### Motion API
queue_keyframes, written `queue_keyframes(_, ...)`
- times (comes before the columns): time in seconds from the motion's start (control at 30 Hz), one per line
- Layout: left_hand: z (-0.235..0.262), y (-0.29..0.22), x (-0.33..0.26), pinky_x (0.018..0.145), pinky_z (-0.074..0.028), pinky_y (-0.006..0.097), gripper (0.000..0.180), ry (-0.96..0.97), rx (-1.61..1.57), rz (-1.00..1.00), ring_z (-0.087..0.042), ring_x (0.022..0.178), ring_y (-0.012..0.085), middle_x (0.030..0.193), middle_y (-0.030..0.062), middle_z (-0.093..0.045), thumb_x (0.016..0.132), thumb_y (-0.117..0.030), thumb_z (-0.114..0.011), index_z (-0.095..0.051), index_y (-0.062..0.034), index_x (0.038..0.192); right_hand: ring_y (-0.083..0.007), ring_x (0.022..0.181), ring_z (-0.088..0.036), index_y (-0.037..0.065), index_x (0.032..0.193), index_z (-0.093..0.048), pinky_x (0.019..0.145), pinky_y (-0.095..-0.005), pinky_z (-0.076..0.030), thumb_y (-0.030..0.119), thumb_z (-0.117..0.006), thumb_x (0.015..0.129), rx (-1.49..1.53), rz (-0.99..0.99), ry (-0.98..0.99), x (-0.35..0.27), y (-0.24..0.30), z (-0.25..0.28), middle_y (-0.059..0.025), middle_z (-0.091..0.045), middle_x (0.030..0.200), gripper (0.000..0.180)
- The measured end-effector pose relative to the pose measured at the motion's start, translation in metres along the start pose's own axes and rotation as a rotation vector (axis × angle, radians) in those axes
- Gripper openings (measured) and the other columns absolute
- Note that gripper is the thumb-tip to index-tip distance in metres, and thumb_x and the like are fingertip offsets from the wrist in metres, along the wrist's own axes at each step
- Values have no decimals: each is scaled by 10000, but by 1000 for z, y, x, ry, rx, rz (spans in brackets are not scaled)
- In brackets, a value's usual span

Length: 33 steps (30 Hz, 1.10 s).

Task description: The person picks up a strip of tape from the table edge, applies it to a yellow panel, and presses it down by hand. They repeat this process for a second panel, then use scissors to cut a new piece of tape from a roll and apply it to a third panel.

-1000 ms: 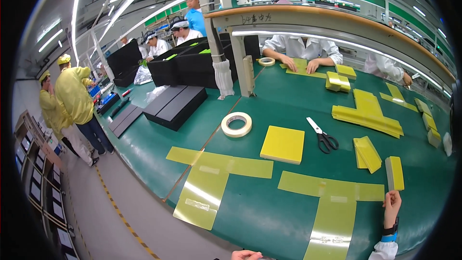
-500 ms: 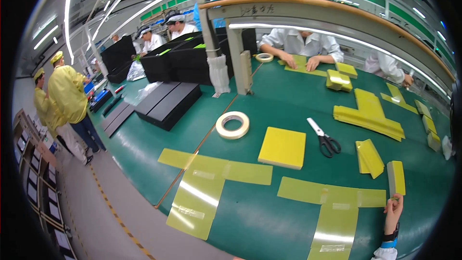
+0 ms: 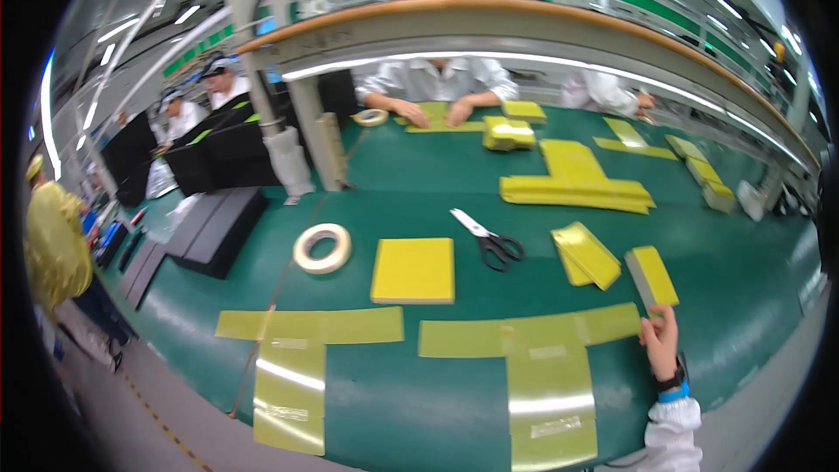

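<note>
My right hand [image 3: 661, 341] is at the lower right, its fingers curled, with the fingertips by the near end of a narrow yellow-topped stack [image 3: 651, 277]. Anything between the fingers is too small to make out. Its thumb side is close to the right arm of a T-shaped translucent yellow sheet [image 3: 551, 385], joined with clear tape strips. Left of that sheet lies a second yellow T-shaped sheet [image 3: 291, 376]. Behind them are a square yellow stack [image 3: 413, 269], several loose yellow strips [image 3: 587, 255], black-handled scissors [image 3: 494, 243] and a cream tape roll [image 3: 300, 249]. My left hand is out of view.
A co-worker's hands [image 3: 459, 111] handle yellow sheets across the green table [image 3: 419, 175]. More yellow stacks [image 3: 572, 182] lie at the far right. Black boxes [image 3: 214, 227] stand left, beside an upright post [image 3: 319, 127]. A wood-edged shelf beam [image 3: 524, 9] spans above.
My view has swung right, so the table's contents appear further left. My right hand has shifted from the stack's near end toward the right arm of the nearer T-shaped sheet.
</note>
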<state>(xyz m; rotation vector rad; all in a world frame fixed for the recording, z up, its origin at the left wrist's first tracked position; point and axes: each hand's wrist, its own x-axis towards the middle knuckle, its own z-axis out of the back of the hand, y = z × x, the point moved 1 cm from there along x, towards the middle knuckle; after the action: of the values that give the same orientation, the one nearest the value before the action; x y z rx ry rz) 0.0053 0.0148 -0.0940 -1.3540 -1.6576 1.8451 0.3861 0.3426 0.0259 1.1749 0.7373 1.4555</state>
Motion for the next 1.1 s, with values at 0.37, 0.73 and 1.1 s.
queue_keyframes(0.37, -6, -64, -26, 490, -392, 254, 206, 399, 364, -194, -499, 557, 75, 604, 18, -568, 913, -127, -598, -630, 14, 766, -288, 1133, -545, 103, 1281, -515, 938, -456, -413, 286, -702, 751, -401, 681, 837, -84, 113, -53, -125, -564, 1249, 591)
queue_keyframes(0.73, -33, -117, -44, 674, -493, 310, 111, 900, 462, -294, -631, 773, 184, 836, 105, -672, 851, -99, -686, -684, -3, 908, -406, 1369, -273, 82, 1363, -438, 1125, -551, -182, 392, -633, 803, -762, 655, 852, -189, 103, -66, -182, -376, 1438, 669)
queue_keyframes(1.1, -43, -140, -25, 604, -473, 358, 33, 774, 449, -908, -605, 679, 271, 752, 132, -639, 815, -52, -679, -684, -21, 825, -400, 1354, -302, 44, 1394, -393, 1093, -552, -244, 367, -653, 774, -856, 643, 766, -215, 103, -67, -191, -371, 1443, 746)
